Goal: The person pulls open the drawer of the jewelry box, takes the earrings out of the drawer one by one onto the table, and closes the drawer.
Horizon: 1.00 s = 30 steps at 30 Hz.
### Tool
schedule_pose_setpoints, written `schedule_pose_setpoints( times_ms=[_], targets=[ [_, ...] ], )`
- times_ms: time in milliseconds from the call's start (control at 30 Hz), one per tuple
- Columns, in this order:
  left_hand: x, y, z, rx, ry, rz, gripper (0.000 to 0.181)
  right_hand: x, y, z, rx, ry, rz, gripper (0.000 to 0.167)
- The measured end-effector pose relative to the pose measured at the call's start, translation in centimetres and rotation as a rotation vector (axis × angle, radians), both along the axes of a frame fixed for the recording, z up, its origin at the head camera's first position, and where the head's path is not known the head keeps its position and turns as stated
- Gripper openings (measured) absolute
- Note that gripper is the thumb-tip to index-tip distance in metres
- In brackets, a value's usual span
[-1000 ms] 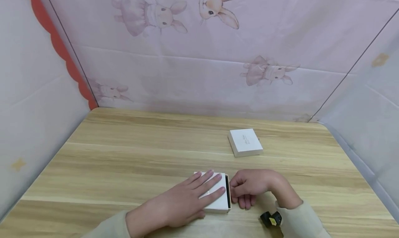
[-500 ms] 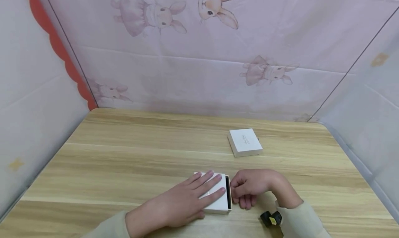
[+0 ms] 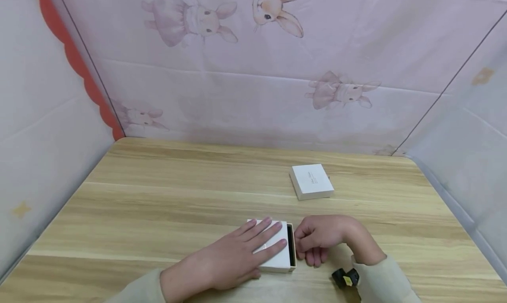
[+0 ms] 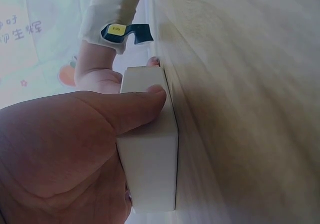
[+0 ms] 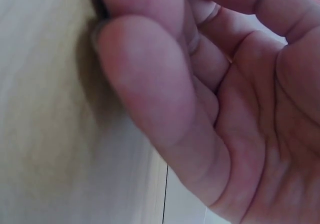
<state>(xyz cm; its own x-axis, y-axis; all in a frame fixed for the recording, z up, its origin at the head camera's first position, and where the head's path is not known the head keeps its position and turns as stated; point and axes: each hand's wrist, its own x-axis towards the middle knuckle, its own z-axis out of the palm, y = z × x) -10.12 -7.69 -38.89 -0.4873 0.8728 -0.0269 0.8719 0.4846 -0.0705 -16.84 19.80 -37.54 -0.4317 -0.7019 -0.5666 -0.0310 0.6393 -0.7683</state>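
Observation:
A white drawer-style box (image 3: 275, 261) lies on the table, its inner drawer (image 3: 292, 249) slightly out at the right and showing a dark inside. My left hand (image 3: 233, 256) holds the box's sleeve from above, fingers spread over the top. In the left wrist view its thumb (image 4: 142, 106) presses the near side wall. At the drawer's right end my right hand (image 3: 322, 237) has thumb and forefinger together, the other fingers curled under. What they pinch there is hidden. The right wrist view shows only the curled fingers (image 5: 150, 78) close to the table.
A second white box (image 3: 312, 179) with small print on its lid lies farther back, a little to the right. A black device with a yellow label (image 3: 344, 278) sits at the right wrist. Printed fabric walls (image 3: 245, 100) stand behind and beside the wooden table (image 3: 158, 197).
The drawer has slid slightly farther to the right out of its sleeve, and my right hand has shifted right with it. My left hand and the second box stay in place.

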Motion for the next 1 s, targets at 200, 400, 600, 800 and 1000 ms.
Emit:
schedule_pose_setpoints(
  times_ms=[200, 400, 600, 800, 1000],
  targets=[
    [0.03, 0.03, -0.03, -0.004, 0.01, -0.001, 0.077, 0.0, 0.08, 0.01, -0.004, -0.013, -0.002, 0.024],
    [-0.02, 0.07, -0.11, -0.006, 0.011, -0.001, 0.077, -0.03, 0.14, 0.01, -0.003, -0.009, 0.0, 0.023],
    [-0.08, 0.04, -0.07, -0.008, 0.015, -0.002, 0.077, -0.13, 0.17, -0.01, -0.003, -0.025, -0.006, 0.023],
    [0.06, 0.06, 0.07, -0.013, 0.024, 0.002, 0.077, -0.15, 0.31, -0.12, 0.001, -0.028, -0.006, 0.023],
    [0.07, -0.02, 0.04, -0.008, 0.023, 0.0, 0.077, -0.12, 0.39, -0.11, 0.01, -0.018, -0.008, 0.023]
  ],
)
